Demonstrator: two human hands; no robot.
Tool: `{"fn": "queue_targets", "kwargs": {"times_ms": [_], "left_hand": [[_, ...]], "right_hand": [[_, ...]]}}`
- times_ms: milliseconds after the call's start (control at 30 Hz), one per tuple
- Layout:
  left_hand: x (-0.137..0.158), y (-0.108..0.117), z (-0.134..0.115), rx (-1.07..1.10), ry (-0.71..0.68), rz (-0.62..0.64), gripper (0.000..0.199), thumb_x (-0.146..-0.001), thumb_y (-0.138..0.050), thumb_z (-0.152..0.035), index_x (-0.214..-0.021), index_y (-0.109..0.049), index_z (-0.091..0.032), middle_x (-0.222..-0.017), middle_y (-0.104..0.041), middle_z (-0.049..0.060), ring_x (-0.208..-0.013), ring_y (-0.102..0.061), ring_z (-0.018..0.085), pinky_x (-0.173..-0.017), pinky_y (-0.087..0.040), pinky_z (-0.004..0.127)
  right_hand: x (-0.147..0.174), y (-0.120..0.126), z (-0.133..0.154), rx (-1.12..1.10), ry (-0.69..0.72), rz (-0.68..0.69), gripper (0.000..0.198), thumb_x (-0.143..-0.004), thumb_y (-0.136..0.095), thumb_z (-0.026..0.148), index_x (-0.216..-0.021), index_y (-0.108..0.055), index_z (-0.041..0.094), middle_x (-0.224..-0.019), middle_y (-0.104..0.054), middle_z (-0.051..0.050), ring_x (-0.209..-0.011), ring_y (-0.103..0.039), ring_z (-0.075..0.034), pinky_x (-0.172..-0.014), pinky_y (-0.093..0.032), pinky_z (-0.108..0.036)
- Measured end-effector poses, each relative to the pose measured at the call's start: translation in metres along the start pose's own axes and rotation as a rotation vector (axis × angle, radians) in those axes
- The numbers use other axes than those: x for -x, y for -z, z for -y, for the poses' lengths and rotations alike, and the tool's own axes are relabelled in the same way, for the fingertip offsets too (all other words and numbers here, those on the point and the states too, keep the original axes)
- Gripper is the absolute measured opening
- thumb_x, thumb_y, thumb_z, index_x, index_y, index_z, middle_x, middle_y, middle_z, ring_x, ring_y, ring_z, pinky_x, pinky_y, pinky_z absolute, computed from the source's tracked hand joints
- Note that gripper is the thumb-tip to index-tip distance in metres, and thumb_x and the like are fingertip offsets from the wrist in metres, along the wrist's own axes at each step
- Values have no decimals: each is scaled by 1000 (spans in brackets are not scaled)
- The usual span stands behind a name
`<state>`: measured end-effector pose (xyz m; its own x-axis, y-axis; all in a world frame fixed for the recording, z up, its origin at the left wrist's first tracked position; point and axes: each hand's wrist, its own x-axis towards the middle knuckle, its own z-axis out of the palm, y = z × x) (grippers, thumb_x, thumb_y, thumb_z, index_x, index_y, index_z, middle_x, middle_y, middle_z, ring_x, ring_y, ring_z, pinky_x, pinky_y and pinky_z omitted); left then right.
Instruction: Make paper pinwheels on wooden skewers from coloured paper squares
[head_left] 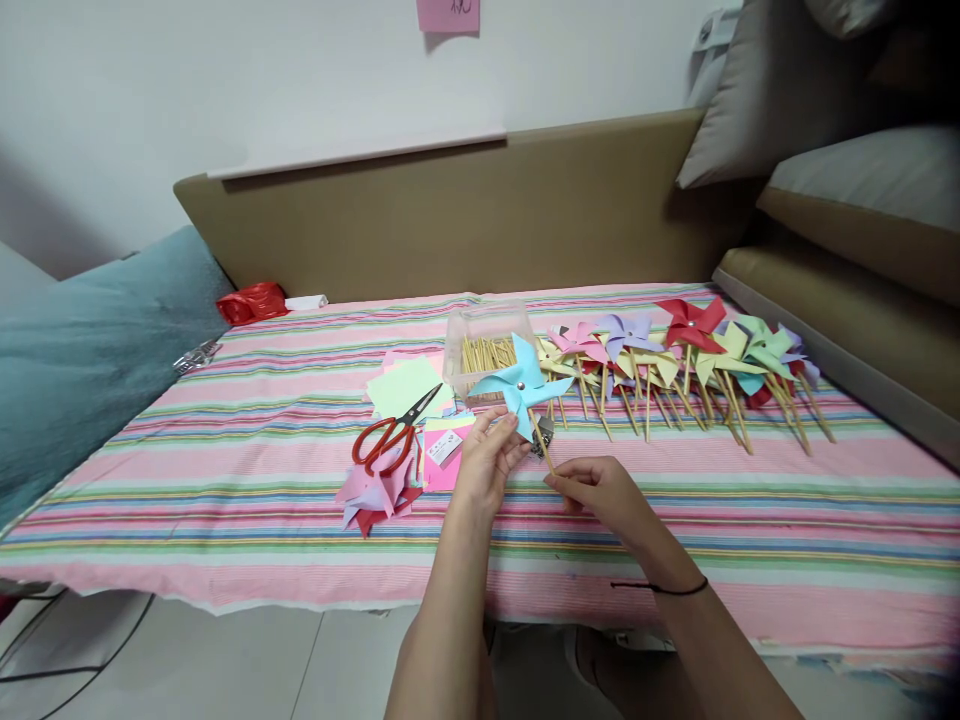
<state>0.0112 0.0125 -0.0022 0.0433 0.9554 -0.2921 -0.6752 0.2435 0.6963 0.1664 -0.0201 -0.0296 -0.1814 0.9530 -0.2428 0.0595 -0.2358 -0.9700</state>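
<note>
A light blue paper pinwheel (523,384) on a thin wooden stick is held up in front of me, with a metal pin at its centre. My left hand (491,455) touches its lower blade, the fingers closed on the paper. Lower down, my right hand (598,490) pinches the stick. Behind the pinwheel stands a clear plastic box (491,322) of wooden sticks. Small metal pieces (543,436) lie partly hidden beside the left hand. Left of it are red-handled scissors (390,435), resting across coloured paper squares (405,385).
Several finished pinwheels (675,350) lie overlapping at the right. Folded purple and red paper pieces (379,492) sit at the left front. A striped cloth (225,500) covers the surface. Red plastic (253,302) lies at the back left, cushions (870,190) at the right.
</note>
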Motion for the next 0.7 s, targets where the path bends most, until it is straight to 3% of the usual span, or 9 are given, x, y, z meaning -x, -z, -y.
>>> {"fn": "queue_targets", "kwargs": {"times_ms": [267, 433, 700], "left_hand": [[-1, -1, 4, -71, 51, 16, 37, -54, -84, -23, -83, -62, -15, -69, -64, -1, -60, -63, 10, -55, -52, 20], [-2, -1, 8, -144, 19, -47, 34, -54, -83, -29, -79, -65, -14, -63, -61, -2, -57, -59, 8, -54, -50, 19], [-6, 2, 3, -173, -99, -193, 36, -53, -82, -33, -80, -67, -15, -68, -61, -2, -56, -57, 5, -54, -47, 17]], "right_hand": [[-1, 0, -4, 43, 11, -4, 28, -69, -70, 41, -71, -70, 12, -44, -56, 1, -42, -46, -9, -44, -36, -22], [-2, 0, -3, 110, 16, 42, 28, -72, -68, 40, -70, -69, 12, -44, -56, 1, -41, -44, -8, -43, -34, -22], [-3, -1, -4, 48, 18, -45, 28, -69, -70, 41, -68, -68, 13, -44, -58, 0, -41, -49, -10, -44, -39, -22]]}}
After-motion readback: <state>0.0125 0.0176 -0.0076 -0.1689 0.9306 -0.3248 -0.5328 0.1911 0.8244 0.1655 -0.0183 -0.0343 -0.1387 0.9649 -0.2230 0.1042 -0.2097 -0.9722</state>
